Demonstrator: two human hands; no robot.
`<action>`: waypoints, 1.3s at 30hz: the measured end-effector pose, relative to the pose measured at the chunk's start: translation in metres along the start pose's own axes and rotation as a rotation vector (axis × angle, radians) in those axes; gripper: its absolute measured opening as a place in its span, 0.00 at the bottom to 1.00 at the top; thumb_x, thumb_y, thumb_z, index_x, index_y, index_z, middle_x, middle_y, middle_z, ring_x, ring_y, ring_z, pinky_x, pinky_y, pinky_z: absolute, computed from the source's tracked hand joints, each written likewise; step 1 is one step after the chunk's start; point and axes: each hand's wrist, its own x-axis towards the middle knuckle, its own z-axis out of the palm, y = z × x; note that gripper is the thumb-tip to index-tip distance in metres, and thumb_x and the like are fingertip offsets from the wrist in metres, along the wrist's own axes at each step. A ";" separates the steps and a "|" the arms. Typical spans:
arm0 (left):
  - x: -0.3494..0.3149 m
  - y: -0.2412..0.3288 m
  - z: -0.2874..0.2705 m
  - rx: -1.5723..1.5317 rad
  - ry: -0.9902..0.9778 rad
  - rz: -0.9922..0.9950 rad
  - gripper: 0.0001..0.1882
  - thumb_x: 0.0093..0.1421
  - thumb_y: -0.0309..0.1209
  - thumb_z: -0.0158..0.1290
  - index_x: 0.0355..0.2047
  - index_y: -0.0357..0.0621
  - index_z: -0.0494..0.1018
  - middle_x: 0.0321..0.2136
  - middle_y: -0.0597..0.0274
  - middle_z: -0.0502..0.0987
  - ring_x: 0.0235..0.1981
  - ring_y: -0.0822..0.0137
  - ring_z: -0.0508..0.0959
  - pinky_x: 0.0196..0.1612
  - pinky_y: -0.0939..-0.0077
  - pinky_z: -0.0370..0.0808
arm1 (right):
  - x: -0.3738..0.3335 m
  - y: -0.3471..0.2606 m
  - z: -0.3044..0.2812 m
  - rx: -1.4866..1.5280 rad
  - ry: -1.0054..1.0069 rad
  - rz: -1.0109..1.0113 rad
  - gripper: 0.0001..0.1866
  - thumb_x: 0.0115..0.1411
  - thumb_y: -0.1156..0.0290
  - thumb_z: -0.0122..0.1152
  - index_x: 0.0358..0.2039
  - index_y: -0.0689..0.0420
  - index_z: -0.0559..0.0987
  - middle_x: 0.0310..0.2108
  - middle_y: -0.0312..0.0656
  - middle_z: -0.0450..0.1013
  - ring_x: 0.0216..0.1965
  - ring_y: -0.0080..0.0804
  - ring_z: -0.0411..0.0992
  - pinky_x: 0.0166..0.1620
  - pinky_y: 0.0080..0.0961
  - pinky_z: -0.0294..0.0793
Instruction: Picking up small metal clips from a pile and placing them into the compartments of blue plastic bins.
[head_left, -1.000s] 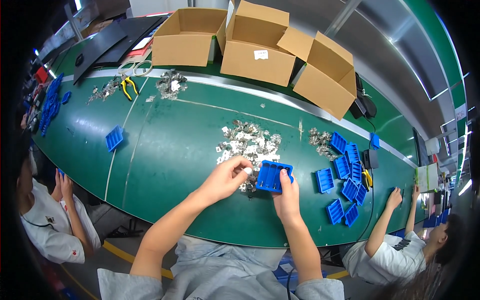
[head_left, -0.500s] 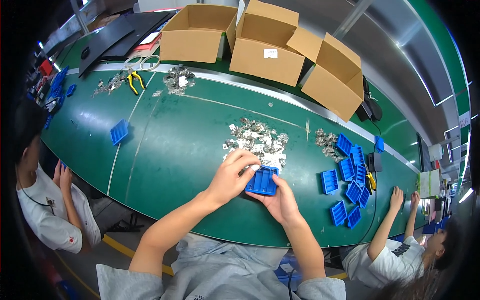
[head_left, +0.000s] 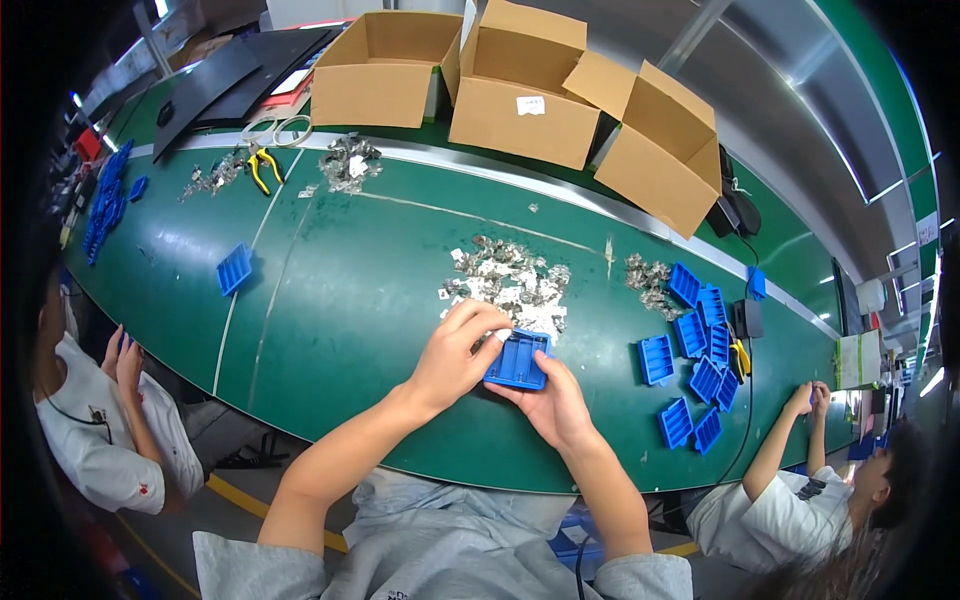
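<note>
Three open cardboard boxes [head_left: 520, 95] stand along the far edge of the green table [head_left: 340, 290]; what they hold cannot be seen. Near the front edge, the right hand [head_left: 552, 400] cradles a blue plastic tray [head_left: 518, 360] from below, its long axis running toward the metal parts pile [head_left: 505, 280]. The left hand [head_left: 455, 350] pinches narrowly at the tray's far left corner

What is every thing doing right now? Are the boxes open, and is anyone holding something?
Left hand: fingers pinched at the blue tray's top edge.
Right hand: holding the tray from below.
Blue tray: held just above the green table.
Cardboard boxes: open, flaps up.
Metal bits: loose heap.
Yellow pliers: lying flat.
</note>
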 end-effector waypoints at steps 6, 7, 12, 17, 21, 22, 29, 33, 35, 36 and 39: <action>0.000 0.000 -0.001 -0.025 0.016 -0.038 0.08 0.55 0.20 0.54 0.36 0.38 0.75 0.36 0.56 0.73 0.38 0.57 0.75 0.39 0.67 0.74 | -0.001 -0.001 0.002 -0.001 -0.005 -0.004 0.22 0.67 0.62 0.46 0.55 0.66 0.64 0.51 0.50 0.68 0.53 0.40 0.70 0.56 0.45 0.72; 0.000 0.001 -0.001 -0.031 0.019 -0.041 0.08 0.55 0.20 0.54 0.36 0.38 0.74 0.36 0.56 0.73 0.38 0.57 0.75 0.39 0.67 0.74 | -0.001 -0.001 0.002 -0.001 -0.005 -0.006 0.22 0.67 0.62 0.46 0.55 0.66 0.64 0.51 0.50 0.68 0.53 0.40 0.70 0.56 0.45 0.72; -0.001 0.002 0.001 -0.013 0.009 -0.043 0.08 0.54 0.20 0.54 0.36 0.38 0.75 0.35 0.56 0.73 0.38 0.57 0.75 0.39 0.67 0.74 | -0.002 0.000 0.003 -0.017 -0.006 -0.009 0.21 0.68 0.64 0.45 0.55 0.65 0.63 0.51 0.49 0.68 0.53 0.39 0.70 0.56 0.45 0.72; -0.002 0.000 0.002 0.012 0.009 -0.044 0.09 0.53 0.20 0.54 0.36 0.39 0.75 0.35 0.57 0.73 0.38 0.56 0.75 0.39 0.67 0.74 | -0.002 0.000 0.003 -0.010 0.005 -0.012 0.20 0.67 0.65 0.45 0.54 0.64 0.65 0.51 0.50 0.68 0.53 0.40 0.69 0.56 0.47 0.71; 0.000 -0.001 0.001 0.106 -0.016 0.030 0.09 0.53 0.20 0.54 0.36 0.40 0.75 0.36 0.57 0.73 0.38 0.57 0.75 0.37 0.67 0.74 | -0.001 0.001 0.002 -0.034 0.001 -0.020 0.21 0.68 0.65 0.45 0.56 0.64 0.62 0.52 0.49 0.67 0.53 0.39 0.69 0.56 0.46 0.72; 0.000 -0.001 0.000 0.105 -0.020 0.036 0.09 0.53 0.20 0.54 0.36 0.40 0.75 0.36 0.57 0.74 0.38 0.57 0.75 0.36 0.67 0.74 | -0.001 0.002 0.002 -0.034 0.000 -0.019 0.21 0.68 0.65 0.45 0.56 0.64 0.62 0.52 0.49 0.67 0.53 0.39 0.69 0.56 0.46 0.72; 0.002 0.010 -0.003 -0.074 -0.085 -0.143 0.10 0.57 0.24 0.54 0.40 0.37 0.74 0.37 0.57 0.74 0.37 0.64 0.76 0.37 0.75 0.73 | -0.002 0.002 0.006 -0.086 0.012 -0.060 0.21 0.67 0.63 0.46 0.56 0.62 0.63 0.51 0.48 0.68 0.53 0.38 0.69 0.56 0.45 0.71; 0.002 0.010 -0.007 -0.155 -0.234 -0.332 0.13 0.61 0.28 0.52 0.45 0.38 0.72 0.39 0.60 0.74 0.36 0.70 0.75 0.38 0.78 0.72 | -0.003 0.009 -0.003 -0.259 0.107 -0.151 0.23 0.66 0.60 0.49 0.55 0.61 0.65 0.49 0.45 0.69 0.50 0.33 0.71 0.54 0.36 0.71; 0.002 0.008 -0.006 -0.215 -0.283 -0.395 0.13 0.61 0.29 0.52 0.45 0.39 0.72 0.39 0.61 0.73 0.36 0.71 0.74 0.38 0.78 0.72 | -0.001 0.015 -0.011 -0.317 0.118 -0.214 0.21 0.67 0.61 0.50 0.54 0.61 0.66 0.46 0.41 0.69 0.48 0.27 0.69 0.51 0.29 0.71; 0.000 0.005 -0.005 -0.278 -0.295 -0.415 0.13 0.61 0.30 0.52 0.45 0.38 0.72 0.39 0.61 0.72 0.36 0.72 0.74 0.39 0.77 0.72 | -0.001 0.017 -0.013 -0.376 0.128 -0.277 0.19 0.67 0.63 0.50 0.53 0.62 0.68 0.44 0.37 0.70 0.45 0.21 0.68 0.48 0.23 0.70; -0.002 0.004 -0.006 -0.343 -0.331 -0.430 0.13 0.61 0.30 0.53 0.45 0.38 0.72 0.40 0.61 0.71 0.38 0.72 0.73 0.40 0.77 0.72 | -0.002 0.017 -0.009 -0.564 0.146 -0.443 0.19 0.65 0.61 0.55 0.49 0.63 0.70 0.40 0.35 0.70 0.42 0.18 0.66 0.46 0.19 0.69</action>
